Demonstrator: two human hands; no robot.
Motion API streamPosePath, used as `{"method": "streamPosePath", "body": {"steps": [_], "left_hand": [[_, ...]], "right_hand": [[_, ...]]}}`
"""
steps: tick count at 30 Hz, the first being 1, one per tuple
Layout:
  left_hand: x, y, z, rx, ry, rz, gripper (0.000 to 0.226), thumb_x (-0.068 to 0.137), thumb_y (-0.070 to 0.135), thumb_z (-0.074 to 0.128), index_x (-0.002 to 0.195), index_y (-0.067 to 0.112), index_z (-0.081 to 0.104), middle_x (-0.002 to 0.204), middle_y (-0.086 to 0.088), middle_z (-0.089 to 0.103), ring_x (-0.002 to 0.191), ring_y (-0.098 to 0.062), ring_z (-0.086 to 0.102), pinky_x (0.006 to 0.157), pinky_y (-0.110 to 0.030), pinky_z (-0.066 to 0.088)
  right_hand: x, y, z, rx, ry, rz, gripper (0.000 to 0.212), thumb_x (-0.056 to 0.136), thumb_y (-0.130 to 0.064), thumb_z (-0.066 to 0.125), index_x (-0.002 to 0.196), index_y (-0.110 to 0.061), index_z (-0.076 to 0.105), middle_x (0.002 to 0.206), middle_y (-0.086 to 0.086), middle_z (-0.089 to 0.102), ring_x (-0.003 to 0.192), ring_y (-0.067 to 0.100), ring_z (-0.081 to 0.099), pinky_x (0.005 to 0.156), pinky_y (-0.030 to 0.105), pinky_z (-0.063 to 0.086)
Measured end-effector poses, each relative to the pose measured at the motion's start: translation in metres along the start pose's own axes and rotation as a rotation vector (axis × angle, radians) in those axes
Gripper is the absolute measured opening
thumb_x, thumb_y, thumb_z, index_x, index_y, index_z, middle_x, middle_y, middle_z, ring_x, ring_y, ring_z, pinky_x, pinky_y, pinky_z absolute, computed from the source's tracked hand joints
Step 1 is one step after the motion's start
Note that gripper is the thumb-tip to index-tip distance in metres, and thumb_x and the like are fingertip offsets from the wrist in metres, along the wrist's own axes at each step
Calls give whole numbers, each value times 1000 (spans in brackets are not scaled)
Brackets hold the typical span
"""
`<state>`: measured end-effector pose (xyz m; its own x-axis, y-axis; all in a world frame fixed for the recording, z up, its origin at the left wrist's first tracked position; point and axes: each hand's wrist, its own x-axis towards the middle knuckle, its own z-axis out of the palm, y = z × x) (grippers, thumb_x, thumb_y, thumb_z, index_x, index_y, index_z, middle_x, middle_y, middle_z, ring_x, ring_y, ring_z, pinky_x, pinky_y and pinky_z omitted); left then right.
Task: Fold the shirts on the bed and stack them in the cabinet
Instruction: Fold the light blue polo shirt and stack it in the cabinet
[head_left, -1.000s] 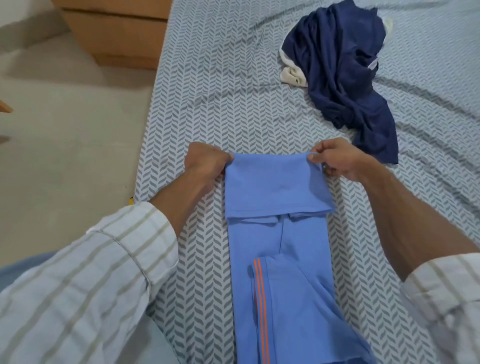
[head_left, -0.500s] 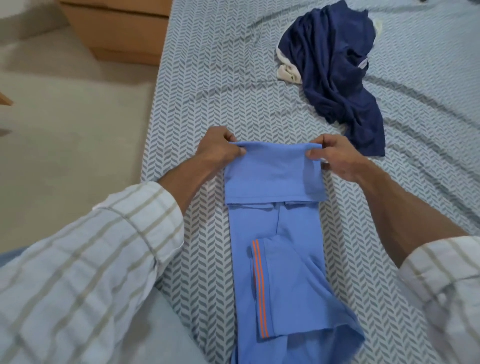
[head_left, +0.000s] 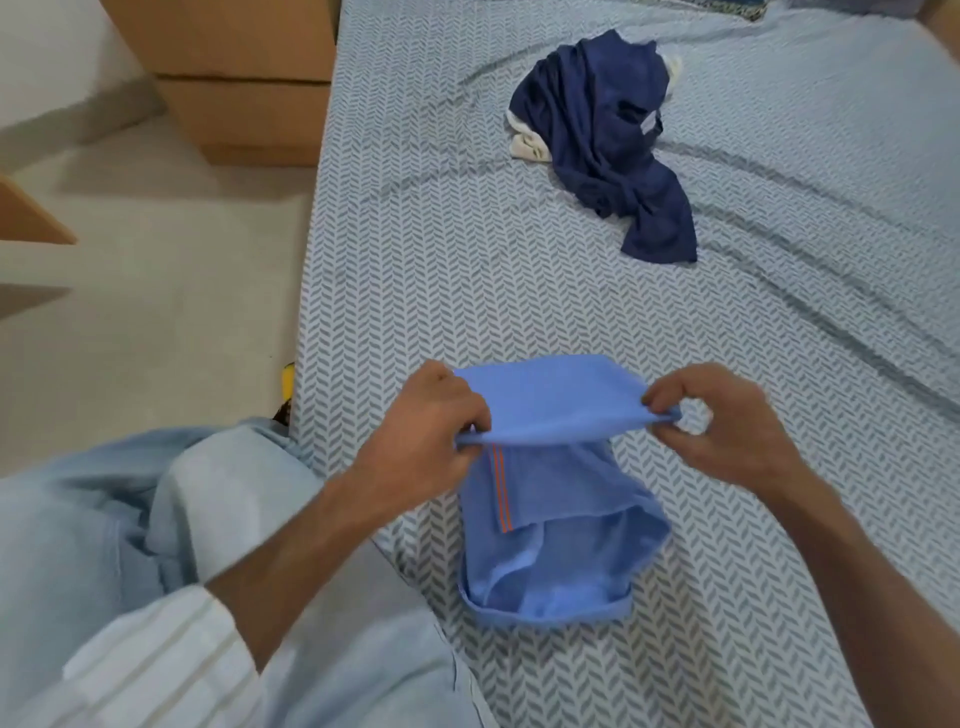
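Fingers (head_left: 470, 415) of the left hand (head_left: 431, 436) and right hand (head_left: 727, 426) pinch the folded edge of the light blue shirt (head_left: 550, 519) — soft, limp, light — at 6 o'clock on the bed (head_left: 519, 286); the navy shirt (head_left: 608, 140) lies at 1 o'clock.

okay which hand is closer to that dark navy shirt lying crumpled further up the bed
Right. The right hand pinches the light blue shirt at its right corner, on the same side as the navy shirt and below it. The left hand grips the opposite corner, farther away.
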<state>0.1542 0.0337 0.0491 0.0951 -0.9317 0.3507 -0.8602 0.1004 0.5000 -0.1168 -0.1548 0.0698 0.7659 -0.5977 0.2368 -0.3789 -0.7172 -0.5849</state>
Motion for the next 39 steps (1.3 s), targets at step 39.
{"method": "streamPosePath", "body": {"steps": [39], "left_hand": [[-5,-9,66,-304,-500,-1034,79,66,31,91,131,11,51,126,-6,56,113,-27,57,87,-40,55]], "right_hand": [[8,4,65,363,-563,950,44,66,-14,92,102,-17,68,104,-1,71,87,12,65,69,30,56]]}}
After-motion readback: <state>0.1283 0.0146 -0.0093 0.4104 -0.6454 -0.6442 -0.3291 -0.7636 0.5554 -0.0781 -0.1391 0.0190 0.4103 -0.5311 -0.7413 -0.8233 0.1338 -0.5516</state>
